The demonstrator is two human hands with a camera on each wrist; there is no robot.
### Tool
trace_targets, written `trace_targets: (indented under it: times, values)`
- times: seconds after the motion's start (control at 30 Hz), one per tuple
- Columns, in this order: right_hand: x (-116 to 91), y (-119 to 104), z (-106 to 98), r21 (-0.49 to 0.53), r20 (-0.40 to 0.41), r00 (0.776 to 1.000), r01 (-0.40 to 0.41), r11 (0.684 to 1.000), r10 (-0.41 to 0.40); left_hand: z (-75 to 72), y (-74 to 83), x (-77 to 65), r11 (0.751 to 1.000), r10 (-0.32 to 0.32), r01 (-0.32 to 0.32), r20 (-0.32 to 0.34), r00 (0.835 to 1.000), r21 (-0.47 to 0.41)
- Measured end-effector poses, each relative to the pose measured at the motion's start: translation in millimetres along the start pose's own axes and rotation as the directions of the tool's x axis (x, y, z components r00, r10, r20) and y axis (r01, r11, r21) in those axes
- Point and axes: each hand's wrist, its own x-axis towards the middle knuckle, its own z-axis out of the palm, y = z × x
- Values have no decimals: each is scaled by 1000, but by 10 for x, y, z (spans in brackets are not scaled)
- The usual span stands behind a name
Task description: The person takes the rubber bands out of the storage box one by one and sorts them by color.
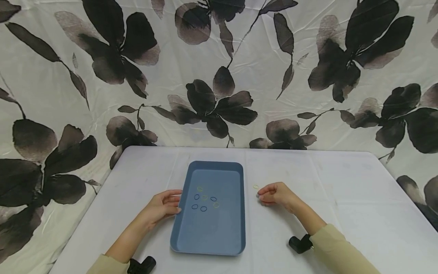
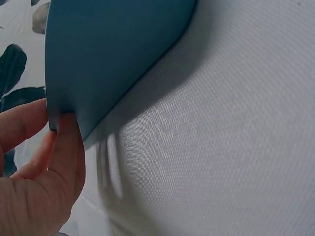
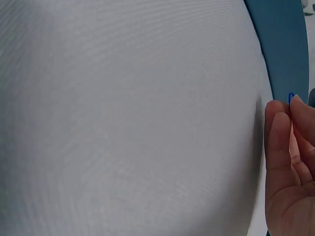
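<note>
The tray (image 1: 209, 232) looks like plastic, smooth, with a mostly matt finish. The white tablecloth (image 2: 221, 137) is of woven textile; from near, its fine, slightly rough grain shows. The printed backdrop (image 1: 267, 76) is wrinkled and has a weak sheen; I cannot tell if it is fabric or plastic. The sleeves (image 1: 342, 249) look like matt cloth, the wrist cameras (image 1: 300, 244) like plastic. The rings (image 1: 203, 206) are too thin for judging their material.
</note>
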Motion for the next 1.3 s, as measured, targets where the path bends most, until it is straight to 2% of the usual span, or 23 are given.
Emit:
trace_targets:
  times: [0.43,0.67,1.0,1.3]
  values:
    - [1,32,18,-27,7,1000,0,1000,1,-11,-13,4,1000,5,-5,13,1000,-25]
    - [12,9,42,-64,-14,999,-35,997,34,-10,-7,1,999,2,-1,16,1000,-34]
    - [17,-63,-16,-186,-12,999,-49,981,48,7,13,21,999,1,0,26,1000,-40]
    - [32,-124,-98,-127,28,998,-51,991,55,0,13,-4,999,-1,2,27,1000,-41]
